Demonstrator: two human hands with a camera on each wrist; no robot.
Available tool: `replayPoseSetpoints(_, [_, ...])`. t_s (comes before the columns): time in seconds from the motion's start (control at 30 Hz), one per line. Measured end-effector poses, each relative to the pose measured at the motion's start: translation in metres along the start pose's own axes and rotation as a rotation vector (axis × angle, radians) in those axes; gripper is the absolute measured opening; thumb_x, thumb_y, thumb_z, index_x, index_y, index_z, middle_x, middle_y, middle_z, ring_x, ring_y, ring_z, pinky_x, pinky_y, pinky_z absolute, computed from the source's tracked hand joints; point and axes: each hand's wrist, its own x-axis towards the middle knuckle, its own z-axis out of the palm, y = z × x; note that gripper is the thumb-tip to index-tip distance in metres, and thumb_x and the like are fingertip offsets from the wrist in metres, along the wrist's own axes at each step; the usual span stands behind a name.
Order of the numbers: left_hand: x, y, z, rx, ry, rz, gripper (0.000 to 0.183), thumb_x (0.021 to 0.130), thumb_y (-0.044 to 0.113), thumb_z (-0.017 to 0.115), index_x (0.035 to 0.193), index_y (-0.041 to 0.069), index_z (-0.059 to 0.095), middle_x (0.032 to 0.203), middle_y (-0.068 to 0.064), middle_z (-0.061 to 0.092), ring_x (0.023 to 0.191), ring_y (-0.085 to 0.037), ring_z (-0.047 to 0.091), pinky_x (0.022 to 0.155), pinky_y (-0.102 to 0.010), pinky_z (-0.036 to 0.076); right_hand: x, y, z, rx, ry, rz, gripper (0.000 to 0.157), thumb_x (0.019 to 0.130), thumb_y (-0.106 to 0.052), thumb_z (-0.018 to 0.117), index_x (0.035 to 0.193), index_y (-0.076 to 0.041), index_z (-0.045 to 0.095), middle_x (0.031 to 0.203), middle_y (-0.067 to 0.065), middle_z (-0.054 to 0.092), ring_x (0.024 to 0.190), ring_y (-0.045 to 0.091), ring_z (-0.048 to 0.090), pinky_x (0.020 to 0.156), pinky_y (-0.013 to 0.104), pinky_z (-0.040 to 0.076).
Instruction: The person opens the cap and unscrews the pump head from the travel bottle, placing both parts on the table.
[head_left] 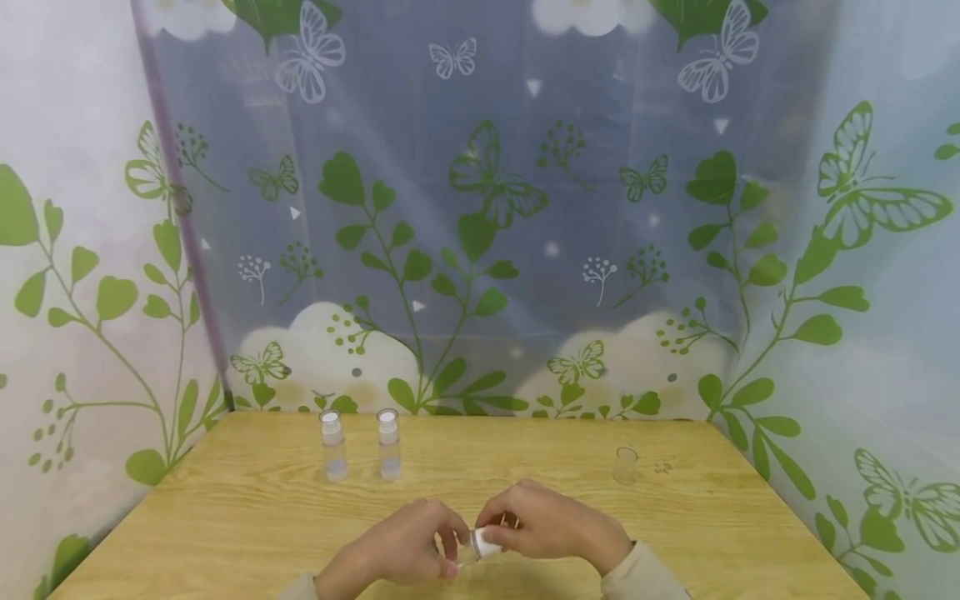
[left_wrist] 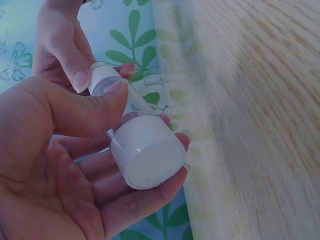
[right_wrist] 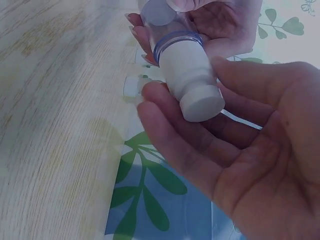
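A small clear pump bottle (left_wrist: 145, 150) with a white base lies tilted between both hands, above the table's near part. My left hand (head_left: 408, 537) grips its clear body, thumb on top and fingers beneath the base in the left wrist view. At the other end, my right hand (head_left: 551, 523) pinches the white pump top (right_wrist: 186, 70) between thumb and fingers. In the right wrist view the round white head of the pump points toward the right palm. No clear cap covers this pump top.
Two similar bottles, a left one (head_left: 335, 450) and another beside it (head_left: 389, 450), stand upright at the table's back left. A clear cap (head_left: 626, 467) stands at the back right. Patterned curtains (head_left: 480, 275) enclose the wooden table (head_left: 225, 517) at the back and sides.
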Motion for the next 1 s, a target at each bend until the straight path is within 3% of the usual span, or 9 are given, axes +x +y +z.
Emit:
replayPoseSetpoints(0.2, [0.0000, -0.0002, 0.0012, -0.006, -0.010, -0.004, 0.029, 0.071, -0.001, 0.073, 0.098, 0.007, 0.071, 0.074, 0.008, 0.070, 0.063, 0.002, 0.060, 0.060, -0.016, 0.049, -0.0003, -0.0001, 0.0003, -0.016, 0.010, -0.002, 0.017, 0.091, -0.019, 0.063, 0.106, -0.013, 0.070, 0.100, -0.004, 0.072, 0.081, -0.005, 0.063, 0.070, 0.012, 0.051])
replayPoseSetpoints(0.4, [0.0006, -0.0012, 0.0029, -0.010, -0.013, -0.015, 0.031, 0.070, -0.001, 0.073, 0.100, 0.007, 0.071, 0.075, 0.008, 0.070, 0.063, 0.001, 0.060, 0.060, -0.016, 0.049, -0.0002, -0.0017, 0.0004, 0.000, 0.011, 0.024, 0.016, 0.089, -0.017, 0.067, 0.104, -0.014, 0.070, 0.098, -0.005, 0.071, 0.082, -0.004, 0.062, 0.069, 0.013, 0.052])
replayPoseSetpoints(0.67, [0.0016, -0.0023, 0.0038, 0.023, 0.007, -0.008, 0.031, 0.071, -0.001, 0.074, 0.100, 0.009, 0.071, 0.075, 0.008, 0.069, 0.062, 0.002, 0.058, 0.057, -0.016, 0.049, -0.0008, -0.0021, -0.0004, 0.021, 0.007, 0.029, 0.025, 0.098, -0.026, 0.053, 0.114, -0.013, 0.067, 0.109, 0.000, 0.070, 0.089, -0.001, 0.065, 0.073, 0.013, 0.052])
replayPoseSetpoints(1.0, [0.0014, -0.0034, 0.0032, -0.007, -0.002, -0.019, 0.032, 0.072, 0.001, 0.073, 0.102, 0.009, 0.071, 0.075, 0.008, 0.070, 0.060, 0.002, 0.058, 0.056, -0.016, 0.049, -0.0001, -0.0001, -0.0009, 0.018, -0.005, 0.014, 0.030, 0.102, -0.027, 0.043, 0.115, -0.013, 0.066, 0.107, -0.002, 0.071, 0.086, -0.002, 0.065, 0.074, 0.014, 0.052])
